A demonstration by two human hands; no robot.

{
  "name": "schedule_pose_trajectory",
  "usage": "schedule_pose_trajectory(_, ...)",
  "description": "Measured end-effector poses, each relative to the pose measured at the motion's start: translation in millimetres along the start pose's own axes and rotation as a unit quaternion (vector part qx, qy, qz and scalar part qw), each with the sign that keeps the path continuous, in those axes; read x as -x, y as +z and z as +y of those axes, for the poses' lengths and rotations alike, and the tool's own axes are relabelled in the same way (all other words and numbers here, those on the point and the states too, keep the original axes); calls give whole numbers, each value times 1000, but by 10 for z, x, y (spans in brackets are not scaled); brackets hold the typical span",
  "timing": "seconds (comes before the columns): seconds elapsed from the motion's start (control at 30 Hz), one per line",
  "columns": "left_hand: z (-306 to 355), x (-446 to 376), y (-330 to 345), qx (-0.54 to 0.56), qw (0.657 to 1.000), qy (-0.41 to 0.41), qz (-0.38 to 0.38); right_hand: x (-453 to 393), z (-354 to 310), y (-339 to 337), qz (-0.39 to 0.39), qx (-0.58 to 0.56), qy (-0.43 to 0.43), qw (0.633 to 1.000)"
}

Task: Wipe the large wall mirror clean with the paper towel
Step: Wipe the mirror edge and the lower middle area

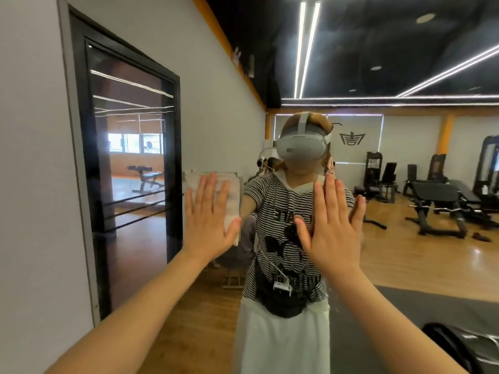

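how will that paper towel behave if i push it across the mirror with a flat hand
The paper towel looks thin and folded, so it probably bunches or creases rather than staying stiff. Only the left hand, fingers straight, pins it to the mirror; easing pressure would likely let it slip down the smooth glass.

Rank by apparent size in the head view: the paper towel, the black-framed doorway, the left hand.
1. black-framed doorway, by far the largest.
2. and 3. left hand and paper towel look alike; the hand covers part of the towel, so no ranking.
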State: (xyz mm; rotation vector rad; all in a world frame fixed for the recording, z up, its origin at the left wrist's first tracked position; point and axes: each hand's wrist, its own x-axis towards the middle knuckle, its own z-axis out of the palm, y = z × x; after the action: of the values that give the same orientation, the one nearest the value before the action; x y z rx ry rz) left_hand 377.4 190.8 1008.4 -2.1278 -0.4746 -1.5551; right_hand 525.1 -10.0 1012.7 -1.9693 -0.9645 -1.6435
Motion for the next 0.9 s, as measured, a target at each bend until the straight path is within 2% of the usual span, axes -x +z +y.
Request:
schedule_pose_trajectory(0.07, -190, 60, -6, 2, 1000, 19, -12, 5, 8, 5, 1, 0, 1, 1000)
schedule_pose_trajectory(0.13, -352, 113, -34, 7, 1000, -8, -23, 0, 0, 7, 4, -3, 3, 1000)
schedule_pose_trajectory(0.23, -387, 165, -42, 18, 994, -103, -10, 6, -11, 1, 16, -5, 1, 1000)
schedule_pose_trajectory(0.33, -99, 93, -11, 40, 973, -226, 18, 5, -13, 11, 26, -4, -2, 1000)
schedule_pose_trajectory(0.4, 174, 11, -22, 45, 965, -259, 18, 6, -13, 22, 30, -4, -4, 1000)
schedule_pose_trajectory(0.57, 609, -51, -6, 33, 992, -118, 5, 16, 9, 33, 27, -14, -7, 1000)
schedule_pose_trajectory(0.67, 335, -18, 3, 29, 999, -13, 3, 9, 11, 35, 24, -22, 2, 999)
schedule_pose_trajectory(0.73, 112, 2, -10, 24, 999, 26, -4, 9, 10, 30, 19, -25, 6, 999)
schedule_pose_trajectory(0.8, 6, 13, -16, 26, 1000, 10, -9, 14, 8, 26, 16, -26, 9, 999)
schedule_pose_trajectory(0.9, 110, 53, 6, 23, 997, -73, 3, 20, -1, 26, 20, -25, 9, 999)
